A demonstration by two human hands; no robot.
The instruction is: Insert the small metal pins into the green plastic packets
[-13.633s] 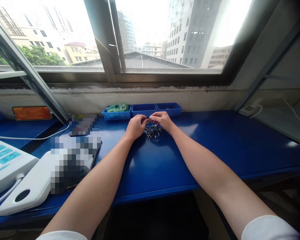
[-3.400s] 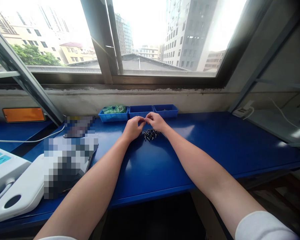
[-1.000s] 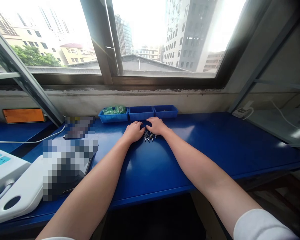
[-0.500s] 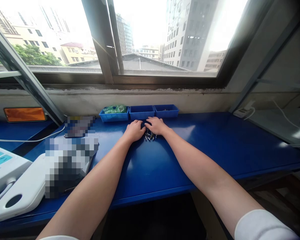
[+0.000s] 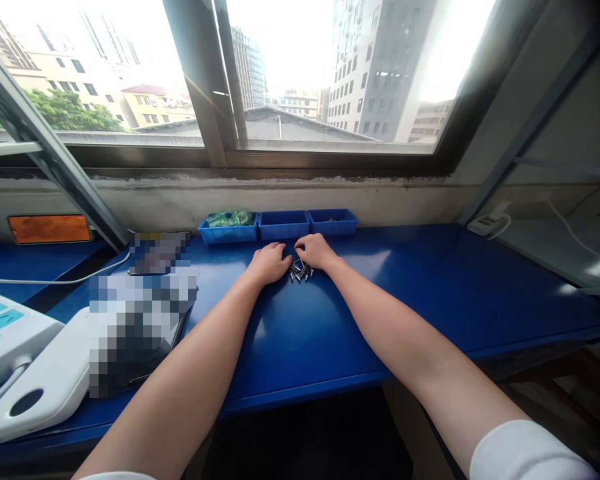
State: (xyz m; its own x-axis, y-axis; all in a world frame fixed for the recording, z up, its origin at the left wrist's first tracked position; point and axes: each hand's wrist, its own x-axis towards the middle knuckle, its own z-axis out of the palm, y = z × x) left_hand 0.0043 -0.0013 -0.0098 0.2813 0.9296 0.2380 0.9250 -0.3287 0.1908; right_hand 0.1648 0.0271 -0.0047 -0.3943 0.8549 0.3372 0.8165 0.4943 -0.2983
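Observation:
Several small metal pieces (image 5: 300, 271) lie in a loose pile on the blue table (image 5: 300, 333). My left hand (image 5: 271, 263) rests at the pile's left side, fingers apart and palm down. On the other side, my right hand (image 5: 314, 252) has its fingers curled in at the pile's upper right edge; its fingertips are too small to show whether they hold a piece. Behind the hands is a row of blue bins: the left bin (image 5: 229, 233) holds green plastic packaging, beside a middle bin (image 5: 284, 233) and a right bin (image 5: 333, 230) with small items in it.
At the left are a white power strip (image 5: 10, 333), a white device with an oval hole (image 5: 45, 393), a white cable (image 5: 70, 281) and an orange-screened phone (image 5: 50, 229). Metal frame bars stand on both sides. A white adapter (image 5: 485, 223) sits at the back right.
The fingers of my right hand have curled inward and drawn back slightly from the bins. My left hand has barely moved.

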